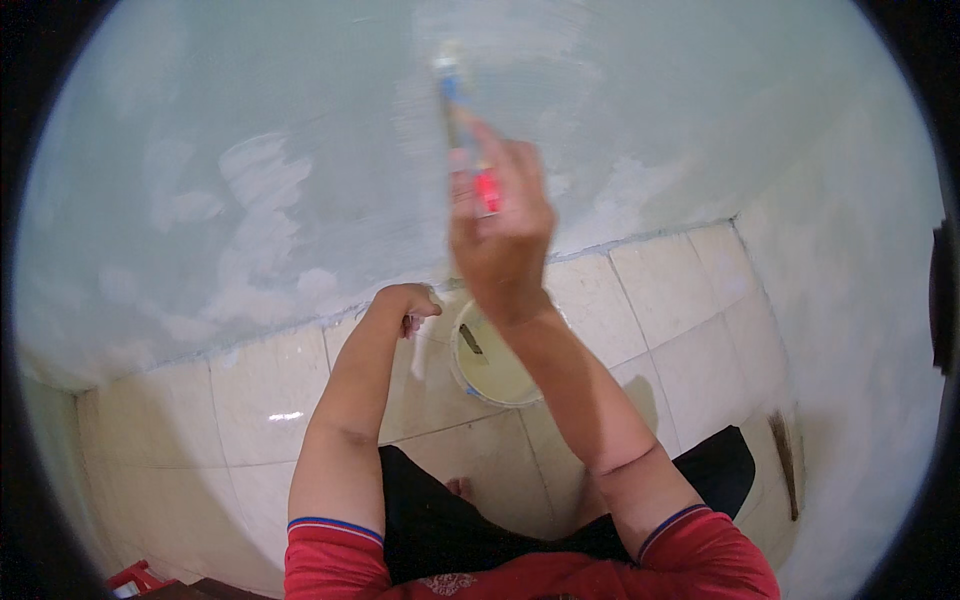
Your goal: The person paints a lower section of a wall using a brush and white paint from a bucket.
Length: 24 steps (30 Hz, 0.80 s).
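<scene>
My right hand [502, 225] is raised before a pale green wall [337, 180] with whitish patches. It grips a paintbrush [450, 82] whose blurred head is at the wall; its far end shows red. Below, partly behind my right forearm, a round white bucket [459, 367] stands on the floor with pale yellowish liquid and a dark strip-like mark or object inside. My left hand [412, 306] hangs near the foot of the wall, left of the bucket, its fingers partly curled and bent from view; whether it holds anything cannot be told.
Cream floor tiles [262, 412] meet the wall along a rough edge. A side wall [847, 300] rises at the right, with a small bundle of bristles [784, 457] at its foot. A red object [139, 577] and a dark brown edge [217, 589] show at the bottom left.
</scene>
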Tool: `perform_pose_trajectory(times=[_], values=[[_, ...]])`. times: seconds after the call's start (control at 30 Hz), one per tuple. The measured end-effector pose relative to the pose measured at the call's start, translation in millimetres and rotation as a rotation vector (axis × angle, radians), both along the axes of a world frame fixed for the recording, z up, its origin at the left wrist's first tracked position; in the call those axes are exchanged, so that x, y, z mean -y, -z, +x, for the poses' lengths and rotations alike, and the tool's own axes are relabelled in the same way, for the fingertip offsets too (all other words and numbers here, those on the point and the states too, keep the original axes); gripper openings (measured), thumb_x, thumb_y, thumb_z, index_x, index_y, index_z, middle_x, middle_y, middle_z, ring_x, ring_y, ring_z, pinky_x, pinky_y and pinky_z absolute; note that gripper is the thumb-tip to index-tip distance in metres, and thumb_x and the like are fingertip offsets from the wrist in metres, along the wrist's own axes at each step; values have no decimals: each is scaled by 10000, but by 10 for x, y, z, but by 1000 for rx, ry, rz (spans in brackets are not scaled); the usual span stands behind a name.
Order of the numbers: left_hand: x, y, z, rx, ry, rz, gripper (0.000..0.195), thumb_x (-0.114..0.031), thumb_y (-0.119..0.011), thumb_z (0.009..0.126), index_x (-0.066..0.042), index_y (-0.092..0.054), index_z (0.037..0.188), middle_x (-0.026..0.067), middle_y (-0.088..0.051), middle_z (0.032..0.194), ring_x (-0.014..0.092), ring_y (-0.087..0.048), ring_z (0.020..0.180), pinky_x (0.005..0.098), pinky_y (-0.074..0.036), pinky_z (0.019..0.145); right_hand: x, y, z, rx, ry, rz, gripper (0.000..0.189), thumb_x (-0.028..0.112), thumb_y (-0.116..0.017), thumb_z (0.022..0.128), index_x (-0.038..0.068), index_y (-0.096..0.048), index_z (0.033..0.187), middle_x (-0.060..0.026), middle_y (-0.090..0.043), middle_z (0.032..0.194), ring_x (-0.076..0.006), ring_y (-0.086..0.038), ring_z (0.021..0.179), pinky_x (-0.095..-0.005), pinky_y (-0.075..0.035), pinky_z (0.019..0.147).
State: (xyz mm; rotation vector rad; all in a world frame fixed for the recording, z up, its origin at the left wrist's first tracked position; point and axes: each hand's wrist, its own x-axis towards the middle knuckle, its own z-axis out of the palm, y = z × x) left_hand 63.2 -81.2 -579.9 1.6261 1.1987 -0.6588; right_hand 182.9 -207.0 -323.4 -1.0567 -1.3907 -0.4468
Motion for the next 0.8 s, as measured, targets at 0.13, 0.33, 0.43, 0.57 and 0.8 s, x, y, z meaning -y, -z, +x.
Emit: perform_pose_trajectory(times=[0.13, 0.33, 0.43, 0.57, 0.8], values=[[160, -117, 109, 80, -95, 38, 526, -368, -594, 892, 147, -627, 993, 270, -687, 840, 337, -684, 652, 445, -572, 592, -4, 23, -229, -144, -297, -11, 226, 90, -656, 937, -21, -650, 1134, -142, -608, 877, -230, -612, 733, -324, -507, 647], [41, -34, 171, 2, 12, 36, 518, -355, -598, 872, 148, -630, 992, 265, -691, 861, 339, -686, 657, 447, -574, 598, 16, 225, 566, -496, -265, -187, 239, 141, -623, 981, -5, -646, 1169, -86, -638, 925, -122, -599, 762, -252, -491, 657], [20, -18, 141, -6, 28, 46, 499, -339, -586, 874, 146, -636, 981, 258, -693, 871, 339, -686, 655, 445, -576, 598, 141, 151, 1005, -641, -201, -144, 306, 151, -593, 997, -40, -590, 1236, -115, -652, 959, -149, -654, 836, -285, -578, 719], [35, 3, 94, 1, 3, 50, 500, -341, -593, 881, 149, -637, 971, 257, -692, 867, 338, -686, 654, 446, -576, 596, 261, 198, 1279, -876, -143, -112, 330, 144, -559, 994, -49, -552, 1261, -142, -655, 941, -192, -671, 834, -358, -618, 726], [78, -115, 179, 2, 60, 47, 600, -380, -520, 978, 213, -590, 1040, 297, -680, 910, 379, -714, 718, 468, -612, 644, 173, 783, 1273, -1142, -221, -253, 243, 118, -573, 964, -24, -575, 1162, -119, -633, 895, -176, -649, 765, -344, -611, 684]])
